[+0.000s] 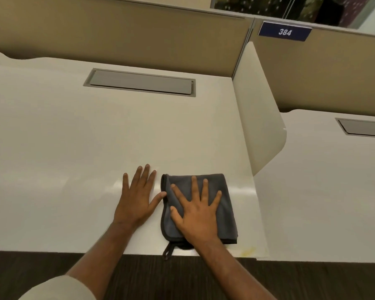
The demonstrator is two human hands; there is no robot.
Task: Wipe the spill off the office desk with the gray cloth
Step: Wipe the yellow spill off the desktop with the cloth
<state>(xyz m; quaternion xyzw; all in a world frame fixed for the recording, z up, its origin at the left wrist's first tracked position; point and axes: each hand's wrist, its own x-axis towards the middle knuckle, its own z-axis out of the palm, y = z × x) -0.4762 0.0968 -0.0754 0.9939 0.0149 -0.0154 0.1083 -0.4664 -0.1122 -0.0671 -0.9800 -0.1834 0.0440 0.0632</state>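
Observation:
A folded gray cloth [223, 213] lies flat on the white office desk [74, 148], near its front edge and right corner. My right hand [195, 213] rests palm down on the cloth with fingers spread, pressing rather than gripping it. My left hand [136, 198] lies flat on the bare desk just left of the cloth, fingers apart, its thumb touching the cloth's left edge. A faint yellowish spill [247, 251] shows on the desk at the front edge, just right of the cloth's near corner. The cloth's hanging loop [167, 252] dangles over the desk edge.
A gray cable hatch [140, 82] is set into the desk at the back. A white divider panel [258, 109] stands along the right side, with a neighbouring desk [323, 191] beyond it. Tan partition walls [117, 31] rise behind, bearing a blue sign "384" [284, 31]. Dark floor [139, 276] lies below.

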